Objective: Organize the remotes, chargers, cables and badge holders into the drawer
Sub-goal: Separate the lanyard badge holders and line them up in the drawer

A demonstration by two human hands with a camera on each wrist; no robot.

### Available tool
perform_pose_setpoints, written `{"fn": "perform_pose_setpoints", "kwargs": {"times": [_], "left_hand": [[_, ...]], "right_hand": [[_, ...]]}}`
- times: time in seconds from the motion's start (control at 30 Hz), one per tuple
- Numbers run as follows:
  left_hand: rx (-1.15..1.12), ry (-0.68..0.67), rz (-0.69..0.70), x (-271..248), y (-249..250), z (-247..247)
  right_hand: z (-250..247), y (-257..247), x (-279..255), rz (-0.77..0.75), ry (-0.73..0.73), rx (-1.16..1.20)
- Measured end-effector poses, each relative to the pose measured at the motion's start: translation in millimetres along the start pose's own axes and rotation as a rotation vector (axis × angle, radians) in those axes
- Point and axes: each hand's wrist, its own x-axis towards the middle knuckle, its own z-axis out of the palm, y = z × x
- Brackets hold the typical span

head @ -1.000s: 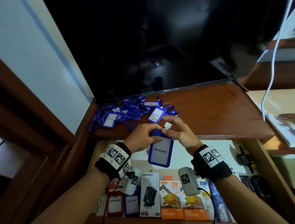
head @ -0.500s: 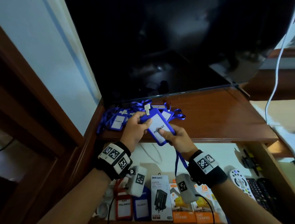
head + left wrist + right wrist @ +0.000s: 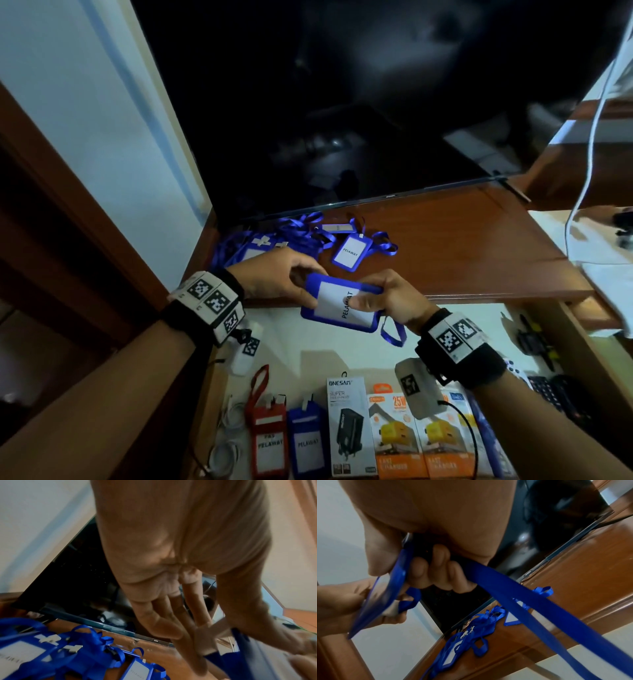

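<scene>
Both hands hold one blue badge holder (image 3: 337, 306) labelled PELAWAT, lying sideways above the back of the open drawer (image 3: 342, 346). My left hand (image 3: 305, 287) pinches its left end. My right hand (image 3: 363, 294) grips the right end, thumb on the card, fingers curled beneath. Its blue lanyard (image 3: 522, 601) runs past my right palm, and a loop hangs below (image 3: 392, 334). More blue badge holders (image 3: 260, 246) lie tangled on the wooden shelf, one (image 3: 349, 253) apart from the pile. In the drawer lie a red holder (image 3: 269, 442), a blue holder (image 3: 306, 442) and charger boxes (image 3: 394, 438).
A dark TV screen (image 3: 342, 102) stands at the back of the wooden shelf (image 3: 462, 246). Black remotes (image 3: 551, 390) lie at the drawer's right side, a coiled white cable (image 3: 224, 448) at its front left. A white cable (image 3: 589, 154) hangs at the right.
The held badge holder has come down from over the shelf pile to the drawer's back edge and turned sideways. Both hands moved toward me with it.
</scene>
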Motion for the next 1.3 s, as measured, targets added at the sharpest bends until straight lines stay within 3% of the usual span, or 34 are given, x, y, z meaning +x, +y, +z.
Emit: {"fn": "perform_pose_setpoints", "kwargs": {"times": [0.27, 0.47, 0.57, 0.7, 0.93, 1.13, 1.3], "left_hand": [[0.245, 0.031, -0.090, 5, -13, 8], [0.041, -0.003, -0.083, -1, -20, 5], [-0.109, 0.148, -0.120, -2, -22, 5], [-0.303, 0.415, -0.186, -3, -24, 4], [-0.365, 0.666, -0.253, 0, -23, 8], [-0.020, 0.832, -0.242, 3, -29, 19], [0.239, 0.714, -0.124, -1, -22, 41]], "right_hand": [[8, 8, 7, -0.003, 0.098, -0.033], [10, 10, 8, -0.012, 0.112, -0.032], [10, 14, 7, 0.006, 0.140, 0.016], [12, 21, 8, 0.001, 0.172, -0.086], [22, 24, 15, -0.026, 0.139, -0.222], [35, -2, 10, -0.077, -0.002, -0.349], [30, -24, 15, -0.190, 0.079, -0.336]]}}
